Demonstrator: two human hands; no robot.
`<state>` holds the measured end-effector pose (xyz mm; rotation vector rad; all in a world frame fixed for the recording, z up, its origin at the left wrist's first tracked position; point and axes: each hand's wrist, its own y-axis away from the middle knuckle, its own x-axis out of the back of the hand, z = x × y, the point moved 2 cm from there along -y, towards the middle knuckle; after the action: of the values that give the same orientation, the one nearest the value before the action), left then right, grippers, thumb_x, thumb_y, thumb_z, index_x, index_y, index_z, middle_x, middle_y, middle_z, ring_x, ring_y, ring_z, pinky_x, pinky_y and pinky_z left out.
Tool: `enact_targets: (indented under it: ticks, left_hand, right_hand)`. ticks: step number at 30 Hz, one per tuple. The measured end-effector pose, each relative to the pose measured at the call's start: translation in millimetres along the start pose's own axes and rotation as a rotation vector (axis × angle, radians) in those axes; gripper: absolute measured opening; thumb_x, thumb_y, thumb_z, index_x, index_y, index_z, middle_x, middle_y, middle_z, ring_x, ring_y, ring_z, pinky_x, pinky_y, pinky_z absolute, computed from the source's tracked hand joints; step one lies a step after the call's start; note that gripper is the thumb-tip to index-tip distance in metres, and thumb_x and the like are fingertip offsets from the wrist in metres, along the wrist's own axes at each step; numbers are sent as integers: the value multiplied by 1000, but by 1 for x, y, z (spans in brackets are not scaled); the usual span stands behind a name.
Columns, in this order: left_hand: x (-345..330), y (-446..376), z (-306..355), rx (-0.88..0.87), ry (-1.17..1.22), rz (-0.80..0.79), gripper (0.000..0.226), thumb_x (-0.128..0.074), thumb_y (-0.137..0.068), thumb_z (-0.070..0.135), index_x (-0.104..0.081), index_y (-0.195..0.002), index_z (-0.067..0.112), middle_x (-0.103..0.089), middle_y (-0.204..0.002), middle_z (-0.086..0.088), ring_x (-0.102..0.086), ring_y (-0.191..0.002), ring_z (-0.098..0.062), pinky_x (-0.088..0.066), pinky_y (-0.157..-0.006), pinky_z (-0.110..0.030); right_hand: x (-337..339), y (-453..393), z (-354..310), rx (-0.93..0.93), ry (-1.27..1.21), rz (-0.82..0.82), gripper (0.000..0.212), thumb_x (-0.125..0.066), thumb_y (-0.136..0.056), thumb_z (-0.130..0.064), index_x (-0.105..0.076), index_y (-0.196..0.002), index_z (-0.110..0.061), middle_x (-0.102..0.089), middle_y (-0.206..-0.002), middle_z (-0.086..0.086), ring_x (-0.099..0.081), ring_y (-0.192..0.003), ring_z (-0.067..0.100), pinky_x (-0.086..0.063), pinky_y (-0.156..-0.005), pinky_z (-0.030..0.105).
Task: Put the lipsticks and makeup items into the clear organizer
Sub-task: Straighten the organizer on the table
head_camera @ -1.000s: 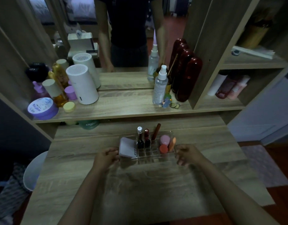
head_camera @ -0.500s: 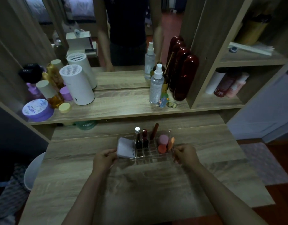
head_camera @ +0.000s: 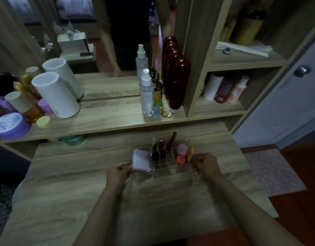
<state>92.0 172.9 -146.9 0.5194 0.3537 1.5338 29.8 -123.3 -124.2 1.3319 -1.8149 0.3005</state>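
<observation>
On the lower desk surface (head_camera: 64, 201), near its back edge, stands the clear organizer (head_camera: 163, 167), loaded: a white compact (head_camera: 141, 159) at its left end, two dark lipsticks (head_camera: 159, 153) and a leaning tube (head_camera: 171, 141) mid-tray, pink and orange sponges (head_camera: 181, 154) to the right. Left hand (head_camera: 118, 173) clasps the left end, right hand (head_camera: 205, 165) the right end, fingers curled closed on the walls. Judged rigid, light, smooth-sided and liable to slip; the upright contents may topple if tilted. Best held low at both ends and kept level.

white cylinder (head_camera: 55, 95), clear spray bottle (head_camera: 147, 94) and dark red bottle (head_camera: 179, 84) stand on the shelf (head_camera: 107, 119).
</observation>
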Motion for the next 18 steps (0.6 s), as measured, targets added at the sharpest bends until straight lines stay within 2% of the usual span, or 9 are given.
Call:
enact_targets:
  ticks: [2, 4, 5, 8, 12, 13, 15, 16, 18]
  left_hand:
    - [-15, 2, 0, 6, -1, -19, 26, -64, -80, -6, -67, -106, -4, -70, -88, -19, -64, -70, -23, -56, -61, -24]
    - [-32, 3, -1, 7, -20, -32, 25, -64, -80, -5, -69, -104, -3, -71, -87, -20, -65, -73, -25, -55, -66, -30]
    - [-41, 2, -2, 6, -26, -32, 25, -64, -79, -6, -69, -104, -3, -71, -89, -21, -64, -74, -25, -54, -67, -31]
    - [-66, 1, -3, -19, -60, -33, 25, -66, -77, -6, -70, -102, -4, -71, -98, -26, -63, -81, -25, -53, -74, -36]
    - [-96, 7, -2, -59, -143, -46, 21, -67, -78, 0, -74, -97, 4, -74, -94, -21, -67, -85, -27, -54, -87, -44]
    - [-104, 9, -1, -77, -162, -44, 20, -68, -77, 0, -74, -96, 5, -74, -89, -18, -68, -83, -27, -55, -83, -42]
    - [-119, 12, 1, -110, -175, -48, 20, -69, -76, -2, -74, -95, 1, -73, -83, -14, -65, -72, -23, -57, -66, -26]
    - [-127, 14, 1, -107, -169, -55, 21, -69, -76, -5, -73, -96, 0, -72, -82, -14, -63, -65, -20, -56, -56, -17]
    - [-140, 18, 1, -79, -138, -68, 22, -67, -76, -8, -71, -97, -3, -70, -79, -14, -60, -59, -15, -51, -44, -9]
  right_hand:
    - [12, -3, 10, -11, 25, -13, 26, -57, -88, -4, -76, -72, 1, -75, -69, 21, -62, -52, 15, -49, -59, 18]
    - [24, -7, 22, -3, 55, -13, 25, -57, -89, -4, -77, -74, 1, -76, -73, 20, -68, -61, 20, -44, -52, 8]
    - [30, -10, 28, -2, 68, -7, 24, -58, -88, -5, -77, -74, 1, -77, -75, 20, -71, -65, 23, -44, -52, 8]
    - [46, -17, 46, -28, 88, 3, 21, -60, -87, -6, -77, -78, -1, -78, -80, 18, -73, -78, 28, -52, -69, 26]
    - [63, -29, 68, -90, 58, 18, 17, -60, -88, -3, -75, -86, 4, -76, -81, 19, -71, -81, 30, -48, -69, 25]
    - [68, -31, 73, -129, 42, 20, 17, -59, -89, -4, -74, -87, 4, -73, -75, 15, -68, -75, 27, -47, -65, 23]
    - [80, -33, 82, -189, 18, 24, 19, -58, -89, -5, -72, -76, -5, -63, -63, 2, -59, -62, 18, -47, -57, 22]
    - [85, -34, 87, -187, 25, 24, 22, -59, -89, -5, -68, -69, -10, -63, -64, 3, -59, -62, 18, -51, -60, 26]
    - [93, -35, 92, -164, 46, 28, 17, -60, -88, -2, -69, -74, -3, -71, -80, 17, -68, -78, 28, -55, -78, 36]
